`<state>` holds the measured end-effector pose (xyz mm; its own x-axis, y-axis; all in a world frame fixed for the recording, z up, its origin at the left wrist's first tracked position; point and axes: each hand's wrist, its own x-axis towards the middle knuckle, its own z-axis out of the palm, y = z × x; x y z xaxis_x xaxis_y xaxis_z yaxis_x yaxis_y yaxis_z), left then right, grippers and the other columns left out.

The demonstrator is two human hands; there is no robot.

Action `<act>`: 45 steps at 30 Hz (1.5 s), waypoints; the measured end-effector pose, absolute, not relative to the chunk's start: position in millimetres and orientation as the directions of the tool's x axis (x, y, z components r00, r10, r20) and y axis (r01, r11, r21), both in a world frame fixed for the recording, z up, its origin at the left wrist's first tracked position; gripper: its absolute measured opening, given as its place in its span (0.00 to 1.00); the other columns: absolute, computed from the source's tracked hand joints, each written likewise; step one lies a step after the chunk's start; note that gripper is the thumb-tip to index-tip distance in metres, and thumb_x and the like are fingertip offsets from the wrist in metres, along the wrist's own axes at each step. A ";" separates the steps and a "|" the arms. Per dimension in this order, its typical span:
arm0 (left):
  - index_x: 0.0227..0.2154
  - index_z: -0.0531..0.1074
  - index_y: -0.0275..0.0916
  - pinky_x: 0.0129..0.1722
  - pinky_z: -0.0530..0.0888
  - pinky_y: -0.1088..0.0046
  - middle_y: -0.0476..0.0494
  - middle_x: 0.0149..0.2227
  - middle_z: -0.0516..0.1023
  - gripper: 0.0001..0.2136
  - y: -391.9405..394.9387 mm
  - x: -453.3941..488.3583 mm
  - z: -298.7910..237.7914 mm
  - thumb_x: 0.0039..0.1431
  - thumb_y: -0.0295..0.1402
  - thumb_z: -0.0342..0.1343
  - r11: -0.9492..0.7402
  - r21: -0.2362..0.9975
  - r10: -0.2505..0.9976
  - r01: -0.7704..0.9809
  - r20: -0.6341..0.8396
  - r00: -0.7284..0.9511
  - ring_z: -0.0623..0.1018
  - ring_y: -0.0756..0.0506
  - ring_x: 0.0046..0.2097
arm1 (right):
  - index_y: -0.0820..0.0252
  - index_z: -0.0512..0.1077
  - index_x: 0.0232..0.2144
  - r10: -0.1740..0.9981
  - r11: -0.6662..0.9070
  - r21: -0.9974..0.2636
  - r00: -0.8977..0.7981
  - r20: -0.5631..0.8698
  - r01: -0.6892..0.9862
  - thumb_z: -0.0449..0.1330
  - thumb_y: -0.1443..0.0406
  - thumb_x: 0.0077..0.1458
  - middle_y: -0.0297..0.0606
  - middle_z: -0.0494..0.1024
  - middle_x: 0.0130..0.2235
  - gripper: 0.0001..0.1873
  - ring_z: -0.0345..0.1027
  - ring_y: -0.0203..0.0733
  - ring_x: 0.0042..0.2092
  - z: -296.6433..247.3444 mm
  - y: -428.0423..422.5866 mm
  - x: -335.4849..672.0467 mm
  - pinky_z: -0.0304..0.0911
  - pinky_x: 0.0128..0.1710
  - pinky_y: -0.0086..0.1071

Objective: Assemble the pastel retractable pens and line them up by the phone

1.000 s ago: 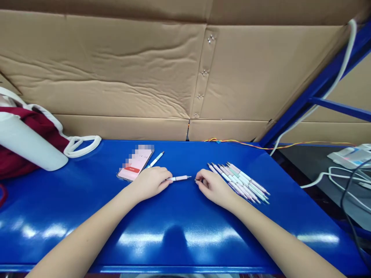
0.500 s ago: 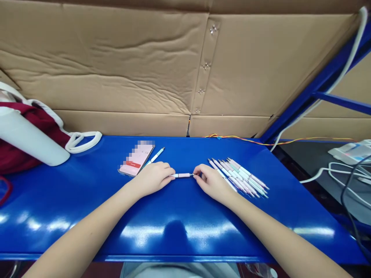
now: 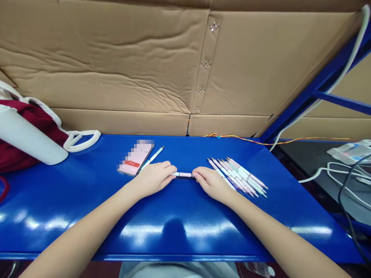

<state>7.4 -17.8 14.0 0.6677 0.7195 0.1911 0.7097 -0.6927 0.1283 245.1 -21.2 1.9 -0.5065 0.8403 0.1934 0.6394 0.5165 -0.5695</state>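
Between my hands a slim pink-and-white pen [image 3: 183, 175] lies level, just over the blue table [image 3: 162, 216]. My left hand [image 3: 156, 176] is closed on its white end. My right hand [image 3: 211, 181] pinches the pointed tip at the other end; the fingers hide that tip. Close to my left hand lie a phone [image 3: 136, 158] with a pink screen and a light-blue and white pen [image 3: 155, 155]. Beyond my right hand is a bunch of pens [image 3: 239, 175] in pink, white and pale green, side by side and slanting.
A dark red bag [image 3: 43, 123] with white straps and a white cylinder [image 3: 34, 135] occupy the left end. Cardboard [image 3: 130, 69] walls the back. Thin yellow-red wires [image 3: 232, 138] run along the back edge. White cables [image 3: 333, 173] lie on a grey surface at right.
My right hand's fingers have closed more tightly around the pen's tip and turned slightly. My left hand keeps its hold almost unmoved. The view has shifted very slightly.
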 end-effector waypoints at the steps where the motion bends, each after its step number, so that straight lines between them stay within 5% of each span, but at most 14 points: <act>1: 0.38 0.68 0.41 0.35 0.68 0.74 0.47 0.35 0.71 0.09 -18.1 7.5 14.3 0.65 0.35 0.43 -0.687 0.143 0.725 0.712 0.194 0.661 0.73 0.48 0.36 | 0.59 0.70 0.34 0.840 0.512 -0.581 -0.511 0.182 0.633 0.47 0.65 0.62 0.39 0.75 0.35 0.12 0.68 0.40 0.35 1.8 -21.3 245.4 0.62 0.37 0.34; 5: 0.38 0.67 0.40 0.35 0.69 0.73 0.47 0.35 0.71 0.08 -19.5 8.2 16.2 0.64 0.34 0.43 -0.675 0.193 0.738 0.712 0.194 0.647 0.73 0.48 0.36 | 0.58 0.65 0.46 0.858 0.440 -0.693 -0.496 0.135 0.571 0.54 0.65 0.57 0.36 0.75 0.35 0.13 0.67 0.36 0.30 -0.1 -22.8 246.2 0.61 0.31 0.30; 9: 0.38 0.67 0.40 0.35 0.68 0.73 0.47 0.34 0.71 0.08 -20.5 9.2 17.6 0.64 0.35 0.43 -0.679 0.198 0.734 0.706 0.193 0.651 0.73 0.48 0.36 | 0.58 0.64 0.37 0.871 0.384 -0.749 -0.480 0.100 0.540 0.51 0.67 0.58 0.31 0.73 0.29 0.04 0.66 0.35 0.28 1.7 -24.3 246.1 0.59 0.29 0.28; 12: 0.37 0.67 0.40 0.35 0.68 0.73 0.47 0.34 0.70 0.08 -20.8 9.6 17.7 0.64 0.35 0.44 -0.679 0.184 0.734 0.711 0.187 0.653 0.73 0.48 0.35 | 0.58 0.67 0.30 0.859 0.413 -0.695 -0.505 0.084 0.588 0.47 0.65 0.62 0.32 0.73 0.27 0.10 0.67 0.36 0.30 5.6 -24.7 246.2 0.59 0.32 0.30; 16: 0.38 0.67 0.40 0.35 0.68 0.73 0.47 0.34 0.70 0.08 -20.8 9.4 17.2 0.64 0.35 0.44 -0.681 0.188 0.732 0.708 0.187 0.655 0.73 0.48 0.36 | 0.58 0.66 0.41 0.869 0.425 -0.665 -0.483 0.110 0.614 0.56 0.64 0.57 0.33 0.74 0.32 0.09 0.67 0.37 0.31 7.6 -25.5 246.7 0.60 0.33 0.30; 19: 0.37 0.67 0.40 0.34 0.68 0.73 0.48 0.34 0.70 0.08 -20.8 9.0 17.0 0.64 0.35 0.44 -0.675 0.189 0.738 0.713 0.190 0.648 0.73 0.48 0.35 | 0.59 0.66 0.35 0.862 0.451 -0.626 -0.493 0.119 0.637 0.53 0.66 0.58 0.34 0.73 0.31 0.03 0.67 0.37 0.32 7.3 -25.6 246.7 0.60 0.34 0.31; 21: 0.37 0.67 0.40 0.35 0.68 0.73 0.48 0.34 0.70 0.08 -20.9 8.7 17.0 0.64 0.35 0.45 -0.673 0.192 0.739 0.714 0.192 0.646 0.73 0.48 0.36 | 0.58 0.68 0.32 0.843 0.487 -0.599 -0.521 0.132 0.636 0.48 0.66 0.62 0.36 0.73 0.32 0.10 0.67 0.38 0.34 6.9 -25.4 246.9 0.60 0.36 0.32; 25: 0.37 0.67 0.40 0.35 0.68 0.73 0.48 0.34 0.71 0.08 -21.1 8.4 17.1 0.64 0.34 0.44 -0.674 0.202 0.739 0.711 0.198 0.644 0.73 0.48 0.36 | 0.58 0.67 0.38 0.836 0.524 -0.571 -0.511 0.202 0.632 0.54 0.64 0.59 0.37 0.72 0.37 0.06 0.66 0.39 0.37 5.6 -25.2 248.4 0.61 0.37 0.32; 29: 0.37 0.67 0.40 0.35 0.68 0.73 0.48 0.34 0.71 0.08 -21.0 8.8 17.2 0.64 0.35 0.44 -0.674 0.217 0.738 0.706 0.202 0.643 0.73 0.48 0.36 | 0.59 0.68 0.32 0.815 0.562 -0.508 -0.540 0.207 0.653 0.49 0.65 0.62 0.37 0.70 0.34 0.09 0.64 0.38 0.35 5.5 -24.8 249.3 0.60 0.36 0.32; 45: 0.39 0.68 0.40 0.36 0.69 0.72 0.47 0.35 0.72 0.08 -19.5 9.9 14.1 0.64 0.34 0.45 -0.658 0.244 0.752 0.712 0.175 0.636 0.74 0.47 0.37 | 0.59 0.69 0.35 0.777 0.627 -0.420 -0.566 0.277 0.656 0.52 0.65 0.61 0.39 0.71 0.35 0.06 0.63 0.41 0.38 3.3 -22.7 249.8 0.57 0.38 0.34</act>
